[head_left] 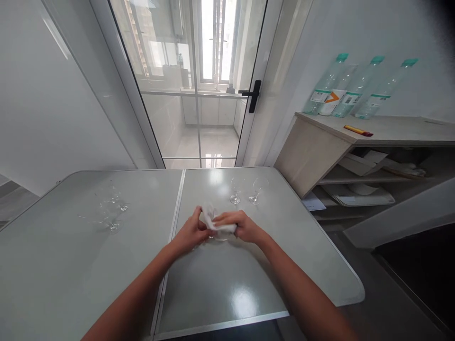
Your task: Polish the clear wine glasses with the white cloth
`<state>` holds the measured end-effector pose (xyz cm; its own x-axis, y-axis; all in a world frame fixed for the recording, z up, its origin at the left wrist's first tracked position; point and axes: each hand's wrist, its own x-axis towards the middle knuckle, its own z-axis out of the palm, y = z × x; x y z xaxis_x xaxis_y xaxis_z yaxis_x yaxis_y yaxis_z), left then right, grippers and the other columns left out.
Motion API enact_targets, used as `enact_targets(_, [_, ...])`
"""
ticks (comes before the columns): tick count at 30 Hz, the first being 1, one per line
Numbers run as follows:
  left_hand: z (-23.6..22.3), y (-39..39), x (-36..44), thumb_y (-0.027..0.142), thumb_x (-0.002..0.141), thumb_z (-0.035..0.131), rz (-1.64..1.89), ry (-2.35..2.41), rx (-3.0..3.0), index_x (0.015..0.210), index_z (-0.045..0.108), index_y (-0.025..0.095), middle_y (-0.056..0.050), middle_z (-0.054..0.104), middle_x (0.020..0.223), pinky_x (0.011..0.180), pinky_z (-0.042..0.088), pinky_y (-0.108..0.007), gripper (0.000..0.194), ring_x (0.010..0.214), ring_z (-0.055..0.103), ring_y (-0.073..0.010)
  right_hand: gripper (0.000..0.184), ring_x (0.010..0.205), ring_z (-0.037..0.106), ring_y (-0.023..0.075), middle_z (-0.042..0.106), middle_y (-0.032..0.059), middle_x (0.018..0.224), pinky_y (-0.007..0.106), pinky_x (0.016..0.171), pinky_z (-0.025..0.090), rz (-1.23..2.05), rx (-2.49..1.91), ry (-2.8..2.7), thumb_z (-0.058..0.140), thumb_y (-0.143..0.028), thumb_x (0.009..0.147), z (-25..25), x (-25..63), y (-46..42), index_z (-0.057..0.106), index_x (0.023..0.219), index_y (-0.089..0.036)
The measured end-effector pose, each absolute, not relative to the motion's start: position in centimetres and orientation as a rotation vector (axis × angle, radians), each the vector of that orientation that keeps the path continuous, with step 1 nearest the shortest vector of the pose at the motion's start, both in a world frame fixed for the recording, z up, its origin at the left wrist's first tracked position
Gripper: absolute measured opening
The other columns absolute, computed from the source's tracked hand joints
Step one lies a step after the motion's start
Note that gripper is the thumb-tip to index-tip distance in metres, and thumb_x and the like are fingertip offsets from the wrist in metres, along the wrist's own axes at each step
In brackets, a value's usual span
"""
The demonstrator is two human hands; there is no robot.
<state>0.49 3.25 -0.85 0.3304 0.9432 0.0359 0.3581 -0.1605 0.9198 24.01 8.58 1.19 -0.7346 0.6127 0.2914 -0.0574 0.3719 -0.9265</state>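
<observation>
Over the middle of the table, both of my hands close around a clear stemmed glass and a white cloth. My left hand grips the glass from the left, its thumb and fingers curled. From the other side, my right hand presses the white cloth against the glass. Much of this glass is hidden by the cloth and fingers. Just beyond my right hand, two clear stemmed glasses stand upright side by side.
More clear glasses lie on the table's left half, their outlines faint. A metal strip divides the tabletop. Right of the table is a wooden shelf bearing several plastic bottles. A glazed door stands behind.
</observation>
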Motion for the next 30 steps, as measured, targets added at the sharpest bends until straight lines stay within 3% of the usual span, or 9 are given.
enact_targets(4, [0.1, 3.0, 0.4, 0.039, 0.082, 0.073, 0.668, 1.004, 1.565, 0.116, 0.038, 0.025, 0.010, 0.058, 0.059, 0.041, 0.033, -0.019, 0.051, 0.041, 0.048, -0.0096, 0.040, 0.105, 0.069, 0.0227, 0.075, 0.0071, 0.115, 0.034, 0.089, 0.049, 1.299, -0.244, -2.283, 0.054, -0.011, 0.084, 1.7, 24.5, 8.2, 0.078, 0.113, -0.026])
enact_targets(6, [0.2, 2.9, 0.5, 0.041, 0.081, 0.077, 0.756, 1.079, 1.626, 0.119, 0.037, 0.026, 0.010, 0.060, 0.063, 0.044, 0.035, -0.019, 0.058, 0.045, 0.051, -0.0101, 0.035, 0.088, 0.068, 0.0201, 0.076, 0.0036, 0.100, 0.029, 0.079, 0.048, 1.236, -0.445, -2.236, 0.056, -0.012, 0.084, 1.4, 24.3, 8.2, 0.078, 0.108, -0.024])
enact_targets(8, [-0.2, 2.8, 0.9, 0.045, 0.081, 0.078, 0.855, 1.194, 1.796, 0.120, 0.040, 0.026, 0.010, 0.060, 0.065, 0.048, 0.037, -0.019, 0.058, 0.049, 0.054, -0.0106, 0.021, 0.069, 0.059, 0.0151, 0.069, -0.0016, 0.076, 0.024, 0.065, 0.041, 1.266, -0.667, -2.149, 0.059, -0.013, 0.079, 0.6, 24.0, 8.4, 0.077, 0.087, -0.020])
enact_targets(12, [-1.5, 2.7, 1.1, 0.051, 0.087, 0.073, 0.996, 1.251, 2.381, 0.118, 0.050, 0.024, 0.008, 0.062, 0.064, 0.052, 0.036, -0.021, 0.047, 0.049, 0.056, -0.0100, 0.003, 0.055, 0.042, 0.0096, 0.052, -0.0050, 0.056, 0.021, 0.052, 0.028, 1.725, -0.944, -1.795, 0.060, -0.014, 0.064, -1.1, 23.3, 8.9, 0.060, 0.061, -0.016])
enact_targets(16, [-1.7, 2.7, 0.1, 0.037, 0.092, 0.071, 1.239, 1.130, 2.798, 0.116, 0.058, 0.021, 0.002, 0.071, 0.074, 0.061, 0.043, -0.023, 0.032, 0.059, 0.065, -0.0108, 0.015, 0.048, 0.044, 0.0108, 0.054, -0.0027, 0.056, 0.022, 0.047, 0.033, 2.143, -1.001, -1.524, 0.062, -0.029, 0.067, -1.5, 22.8, 8.4, 0.064, 0.075, -0.017])
enact_targets(19, [-1.0, 2.9, -0.8, 0.029, 0.092, 0.073, 1.290, 1.066, 2.948, 0.126, 0.058, 0.022, 0.000, 0.074, 0.081, 0.067, 0.047, -0.024, 0.038, 0.067, 0.068, -0.0122, 0.021, 0.051, 0.049, 0.0129, 0.060, -0.0003, 0.063, 0.023, 0.048, 0.038, 2.285, -0.929, -1.417, 0.063, -0.034, 0.071, -1.2, 22.5, 8.0, 0.067, 0.084, -0.017])
enact_targets(24, [-0.2, 3.7, -0.7, 0.042, 0.093, 0.068, 0.985, 1.343, 2.848, 0.128, 0.063, 0.021, -0.007, 0.076, 0.096, 0.071, 0.052, -0.029, 0.041, 0.083, 0.071, -0.0193, 0.007, 0.067, 0.052, 0.0145, 0.063, -0.0012, 0.072, 0.024, 0.063, 0.038, 1.487, -0.907, -1.833, 0.060, -0.020, 0.077, -0.8, 22.4, 8.2, 0.066, 0.075, -0.017])
enact_targets(28, [0.1, 4.0, -0.1, 0.035, 0.090, 0.072, 0.733, 1.331, 2.817, 0.114, 0.068, 0.020, -0.010, 0.075, 0.107, 0.097, 0.049, -0.045, 0.029, 0.106, 0.067, -0.0279, 0.018, 0.078, 0.061, 0.0193, 0.073, 0.0025, 0.091, 0.029, 0.072, 0.040, 0.957, -0.759, -2.186, 0.063, -0.023, 0.087, -0.3, 22.6, 8.0, 0.073, 0.101, -0.023])
enact_targets(30, [0.3, 3.9, -0.1, 0.027, 0.087, 0.075, 0.663, 1.259, 2.775, 0.104, 0.070, 0.021, -0.008, 0.075, 0.105, 0.099, 0.047, -0.045, 0.019, 0.107, 0.066, -0.0279, 0.024, 0.090, 0.064, 0.0224, 0.075, 0.0070, 0.105, 0.033, 0.083, 0.040, 0.778, -0.640, -2.297, 0.063, -0.026, 0.091, 0.0, 22.8, 7.9, 0.073, 0.113, -0.027])
